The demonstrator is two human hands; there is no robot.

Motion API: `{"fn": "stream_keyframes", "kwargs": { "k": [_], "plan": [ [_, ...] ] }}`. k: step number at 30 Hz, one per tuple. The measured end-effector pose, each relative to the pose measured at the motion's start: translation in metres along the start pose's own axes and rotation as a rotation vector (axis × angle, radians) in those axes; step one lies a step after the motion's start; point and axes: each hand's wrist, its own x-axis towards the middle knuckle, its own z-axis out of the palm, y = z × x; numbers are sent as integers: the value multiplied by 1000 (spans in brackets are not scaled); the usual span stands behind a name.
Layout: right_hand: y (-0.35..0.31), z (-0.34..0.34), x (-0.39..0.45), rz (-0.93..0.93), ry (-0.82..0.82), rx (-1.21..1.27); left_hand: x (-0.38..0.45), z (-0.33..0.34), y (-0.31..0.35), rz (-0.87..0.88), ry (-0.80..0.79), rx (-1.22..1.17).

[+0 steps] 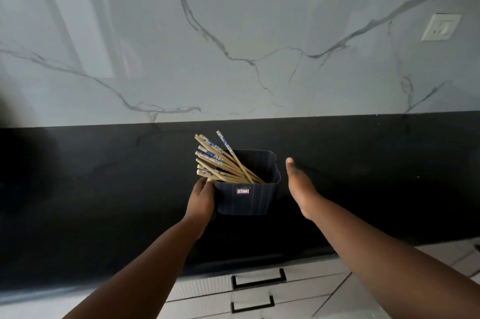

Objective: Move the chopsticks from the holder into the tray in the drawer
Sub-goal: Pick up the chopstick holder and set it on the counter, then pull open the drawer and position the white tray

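Note:
A dark blue ribbed holder (246, 196) with a small red label stands on the black countertop (104, 189). Several wooden chopsticks (220, 163) with blue-and-white tops lean out of it toward the upper left. My left hand (201, 202) is wrapped on the holder's left side near the rim. My right hand (301, 186) hovers just right of the holder, flat with the fingers extended, holding nothing. The drawers (257, 279) below the counter edge are closed, so no tray is visible.
A grey marble backsplash (233, 46) rises behind the counter, with a wall socket (440, 26) at the upper right. Two black drawer handles (258, 283) sit below the counter's front edge. Pale tiled floor (441, 266) shows at the lower right.

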Motion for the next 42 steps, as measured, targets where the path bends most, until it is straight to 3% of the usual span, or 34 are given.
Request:
{"fn": "stream_keyframes", "kwargs": {
  "k": [5,9,12,16,19,23,32,42],
  "plan": [
    [41,-16,-21,-112,-4,22,-40,-10,-35,39,20,244],
    [78,-32,-44,-212,-96,-20,-82,-6,-63,187,129,690],
    [108,-50,-69,-392,-170,-230,-125,6,-96,372,116,1054],
    [160,-71,-104,-747,-223,-649,-178,17,-141,417,-40,1452],
    [195,-78,-117,-857,-348,-912,-197,19,-160,379,-112,1525],
    [222,-73,-116,-864,-439,-1067,-197,16,-173,307,-141,1635],
    [237,-12,-98,-820,-497,-1177,-157,40,-178,453,-294,1734],
    [245,17,-76,-683,-542,-1204,-120,54,-209,289,-342,1685]
  ]
}}
